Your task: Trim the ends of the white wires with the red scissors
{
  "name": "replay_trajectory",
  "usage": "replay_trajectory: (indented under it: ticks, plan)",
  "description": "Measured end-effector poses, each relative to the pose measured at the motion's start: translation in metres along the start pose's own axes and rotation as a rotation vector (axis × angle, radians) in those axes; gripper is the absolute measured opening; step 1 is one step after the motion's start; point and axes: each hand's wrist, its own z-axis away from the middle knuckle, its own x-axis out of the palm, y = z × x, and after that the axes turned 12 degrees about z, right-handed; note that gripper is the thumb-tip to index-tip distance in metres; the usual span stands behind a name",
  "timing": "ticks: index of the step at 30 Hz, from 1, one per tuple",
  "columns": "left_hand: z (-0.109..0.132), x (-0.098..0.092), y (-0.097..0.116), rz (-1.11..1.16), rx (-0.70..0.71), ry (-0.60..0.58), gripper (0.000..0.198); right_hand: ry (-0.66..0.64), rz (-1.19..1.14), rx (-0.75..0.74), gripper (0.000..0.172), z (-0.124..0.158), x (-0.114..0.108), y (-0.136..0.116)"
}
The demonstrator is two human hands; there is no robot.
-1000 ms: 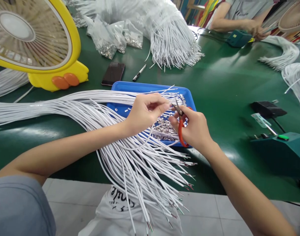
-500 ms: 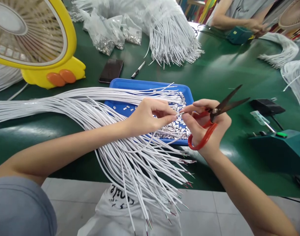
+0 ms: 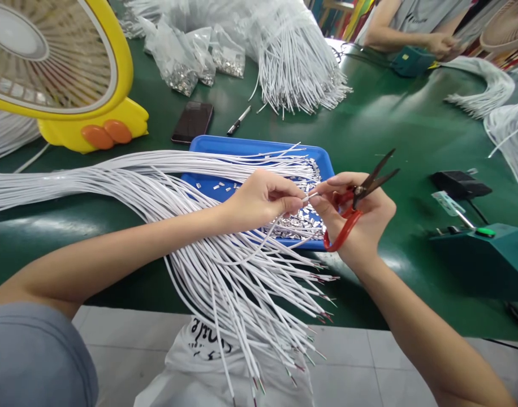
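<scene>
Over the blue tray (image 3: 259, 144), my left hand (image 3: 263, 202) pinches a thin white cable (image 3: 309, 198) near its end between thumb and fingers. My right hand (image 3: 367, 229) closes its thumb and index fingertips at the tip of that cable; whether a small metal piece sits there is too fine to tell. Red-handled scissors (image 3: 358, 195) hang in the right hand, blades apart and pointing up and away. Small silvery metal pieces (image 3: 299, 223) lie scattered in the tray below both hands. A large bundle of white cables (image 3: 237, 271) passes under my left forearm, many ends showing coloured wires.
A yellow fan (image 3: 125, 51) stands at the left, with a phone (image 3: 193, 121) and a pen (image 3: 239, 120) behind the tray. Bagged parts (image 3: 227, 59) and more cables (image 3: 299, 73) lie farther back. A green machine (image 3: 488, 254) is at right; a co-worker (image 3: 411, 34) sits opposite.
My right hand has shifted slightly left, and the scissors have turned left with their blades a little closer together. More of the cable end shows between my fingertips.
</scene>
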Motion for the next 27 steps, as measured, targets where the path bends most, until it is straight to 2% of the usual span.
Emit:
replay_trajectory:
  ticks: [4,9,12,15,18,21,27]
  plan:
    - [-0.001,-0.002,-0.001,0.036,-0.019,-0.079,0.019,-0.037,-0.044,-0.062,0.027,-0.004,-0.004,0.002]
    - [-0.001,-0.003,-0.002,0.118,-0.089,-0.201,0.022,-0.236,-0.142,-0.026,0.027,-0.012,-0.012,0.003]
    - [-0.001,-0.003,-0.001,0.155,-0.154,-0.227,0.023,-0.276,-0.156,-0.027,0.028,-0.013,-0.011,0.005]
    - [-0.002,-0.002,0.0,0.172,-0.17,-0.167,0.017,-0.15,-0.128,-0.001,0.025,-0.011,-0.007,0.007]
    - [-0.002,-0.002,0.0,0.144,-0.132,-0.018,0.009,-0.032,-0.128,0.073,0.02,-0.01,-0.003,0.006]
    - [-0.002,-0.002,-0.002,0.096,-0.089,0.085,0.007,-0.052,-0.166,0.117,0.016,-0.006,0.0,0.002]
    - [0.0,-0.002,-0.007,-0.016,-0.085,0.104,0.011,-0.079,-0.212,0.097,0.024,0.005,0.007,-0.004]
